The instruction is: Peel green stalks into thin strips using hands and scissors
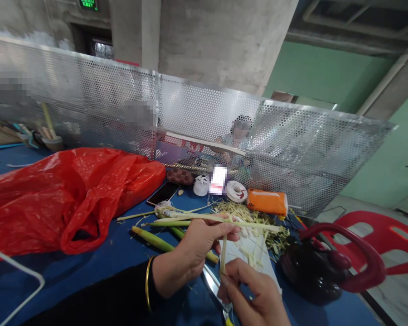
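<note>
My left hand, with a gold bangle at its wrist, is closed on a pale green stalk held level above the table. A thin strip hangs from the stalk near my left fingers. My right hand is lower down and to the right, pinching the strip's lower end between thumb and fingers. Beneath my hands lies a shiny metal blade, with a yellow part at its near end. Thick green stalks rest behind my left wrist. Pale shavings lie on a white sheet to the right.
A red plastic bag spreads over the left of the blue table. A dark kettle stands at the right. Behind are a phone, a white tape roll, an orange pack, shredded plant bits and a perforated metal screen.
</note>
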`<move>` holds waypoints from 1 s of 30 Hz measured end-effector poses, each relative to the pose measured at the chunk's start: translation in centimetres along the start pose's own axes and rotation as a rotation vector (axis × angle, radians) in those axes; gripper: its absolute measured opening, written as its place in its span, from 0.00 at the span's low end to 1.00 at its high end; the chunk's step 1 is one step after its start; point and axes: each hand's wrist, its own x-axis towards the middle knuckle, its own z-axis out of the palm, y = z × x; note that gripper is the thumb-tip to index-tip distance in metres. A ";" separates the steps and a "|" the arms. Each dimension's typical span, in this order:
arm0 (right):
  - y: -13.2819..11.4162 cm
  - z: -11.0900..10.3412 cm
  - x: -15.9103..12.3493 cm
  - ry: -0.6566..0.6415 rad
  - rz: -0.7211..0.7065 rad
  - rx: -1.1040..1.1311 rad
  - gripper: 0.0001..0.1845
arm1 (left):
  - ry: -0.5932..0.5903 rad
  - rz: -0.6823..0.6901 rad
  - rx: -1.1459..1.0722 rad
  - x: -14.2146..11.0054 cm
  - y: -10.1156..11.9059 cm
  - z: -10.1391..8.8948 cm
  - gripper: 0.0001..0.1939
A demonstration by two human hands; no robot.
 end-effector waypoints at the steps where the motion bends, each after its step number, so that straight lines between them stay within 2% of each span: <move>1: 0.2 0.1 -0.1 0.001 -0.016 -0.009 0.14 | 0.001 -0.004 -0.007 0.0 -0.1 0.0 0.13; 5: 0.6 0.5 -0.4 -0.001 -0.060 -0.062 0.13 | 0.003 -0.030 -0.046 0.1 -0.3 -0.1 0.14; 8: 0.2 -0.4 -0.3 0.018 -0.156 -0.180 0.10 | -0.022 -0.016 -0.036 0.2 -0.3 -0.3 0.14; 10: -0.2 -1.7 0.0 0.124 -0.247 -0.285 0.04 | -0.039 -0.003 -0.025 0.2 -0.2 -0.4 0.12; 13: -0.4 -4.2 1.1 0.433 -0.352 -0.581 0.09 | -0.072 0.022 0.001 0.1 0.0 -0.4 0.12; 14: -0.3 -5.0 1.4 0.469 -0.369 -0.693 0.12 | -0.086 0.026 0.015 0.0 0.1 -0.4 0.12; 16: 0.2 -5.9 2.1 0.396 -0.332 -0.762 0.12 | -0.106 0.030 0.049 -0.1 0.0 -0.3 0.11; 19: 1.0 -6.1 2.3 0.251 -0.286 -0.659 0.05 | -0.105 0.030 0.105 -0.1 -0.1 -0.1 0.12; 25: 0.6 -4.8 1.8 0.226 -0.267 -0.537 0.05 | -0.069 0.080 0.211 0.3 -0.5 -0.1 0.11; 30: 0.2 -5.5 1.7 0.174 -0.202 -0.469 0.10 | -0.047 0.075 0.227 0.2 -0.4 -0.1 0.11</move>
